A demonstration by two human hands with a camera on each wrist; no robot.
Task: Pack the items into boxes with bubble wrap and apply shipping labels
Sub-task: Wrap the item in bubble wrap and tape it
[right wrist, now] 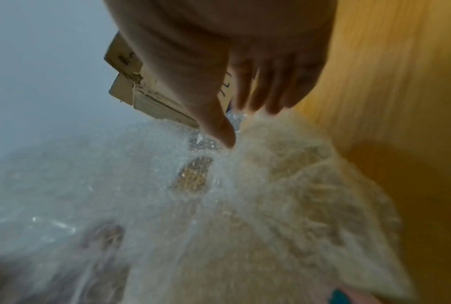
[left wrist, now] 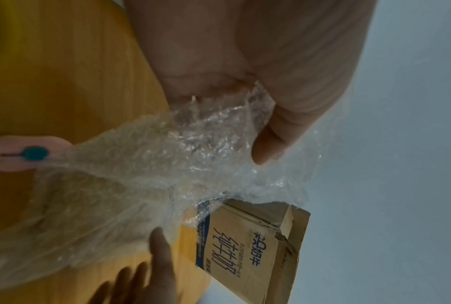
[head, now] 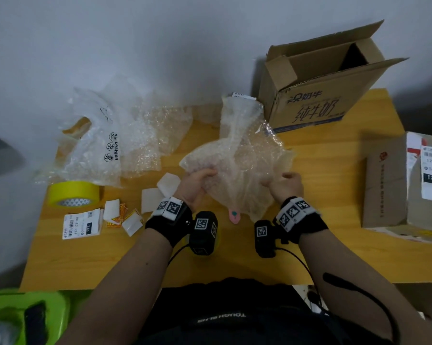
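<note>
Bubble wrap (head: 237, 160): one sheet, gripped by left hand (head: 197, 186), right hand (head: 286, 185).

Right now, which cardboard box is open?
The printed box at the table's far right, flaps up; the labelled box at the right edge is closed.

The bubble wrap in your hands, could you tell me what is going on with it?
A person at a wooden table holds a crumpled sheet of bubble wrap in both hands. The left hand grips one edge; the right hand has the other edge. A pink item pokes out beneath it. An open cardboard box waits behind, and shipping labels lie unused at left.
</note>
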